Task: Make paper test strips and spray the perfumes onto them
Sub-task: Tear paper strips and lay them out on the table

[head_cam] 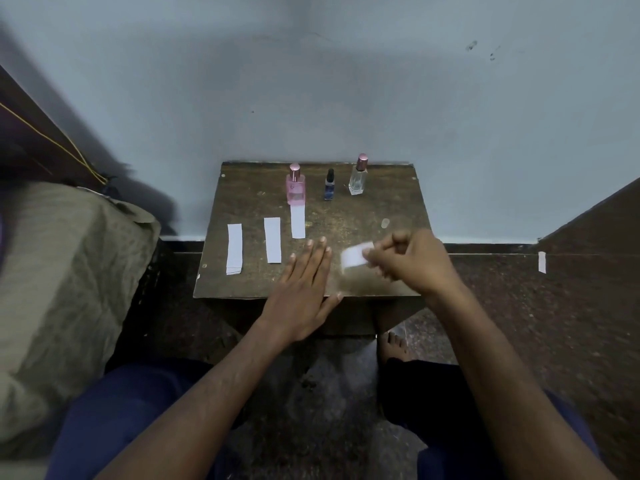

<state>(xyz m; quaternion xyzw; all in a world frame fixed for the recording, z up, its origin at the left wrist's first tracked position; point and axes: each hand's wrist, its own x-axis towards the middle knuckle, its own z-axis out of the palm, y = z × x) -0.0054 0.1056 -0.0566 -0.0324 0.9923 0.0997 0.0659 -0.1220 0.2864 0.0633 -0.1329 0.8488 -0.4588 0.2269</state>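
Observation:
Three perfume bottles stand at the back of the small wooden table (381,188): a pink bottle (295,185), a small dark blue bottle (329,186) and a clear bottle with a pink cap (358,176). Three white paper strips lie on the table: a stack at the left (234,249), a strip in the middle (272,240) and one right in front of the pink bottle (298,221). My right hand (408,259) pinches a blurred white piece of paper (355,258) above the table. My left hand (303,282) lies flat, fingers spread, holding nothing.
A small clear cap or bit (385,223) lies on the table's right side. A bed with a crumpled olive sheet (62,271) is at the left. A dark wooden panel (595,230) stands at the right. A white strip (542,262) lies on the dark floor, right.

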